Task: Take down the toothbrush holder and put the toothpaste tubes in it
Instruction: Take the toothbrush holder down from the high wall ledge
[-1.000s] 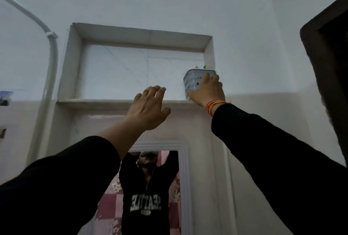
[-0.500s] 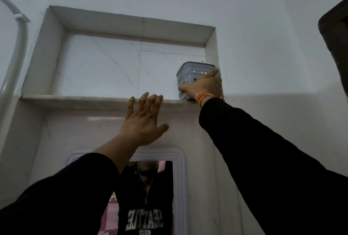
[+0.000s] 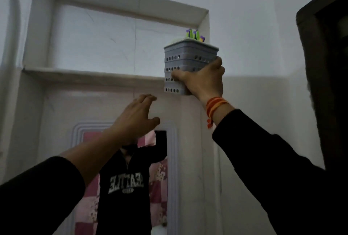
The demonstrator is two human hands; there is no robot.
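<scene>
The toothbrush holder [image 3: 185,61] is a grey square plastic basket with rows of round holes. It hangs in the air in front of the right end of the wall niche, its base below the ledge. Green and purple toothbrush tips [image 3: 194,34] stick out of its top. My right hand [image 3: 202,80] is shut around its lower right side, an orange thread band on the wrist. My left hand [image 3: 135,119] is raised below and left of the holder, fingers spread, touching nothing. No toothpaste tubes are in view.
A recessed marble niche with a ledge [image 3: 90,75] spans the upper wall. Below it a framed mirror [image 3: 130,178] reflects a person in a dark sweatshirt. A white pipe [image 3: 13,8] runs at the far left. A dark door frame [image 3: 325,65] stands at the right.
My right hand has pulled the holder off the niche ledge, toward me and downward. My left hand has dropped below the ledge and curled its fingers slightly.
</scene>
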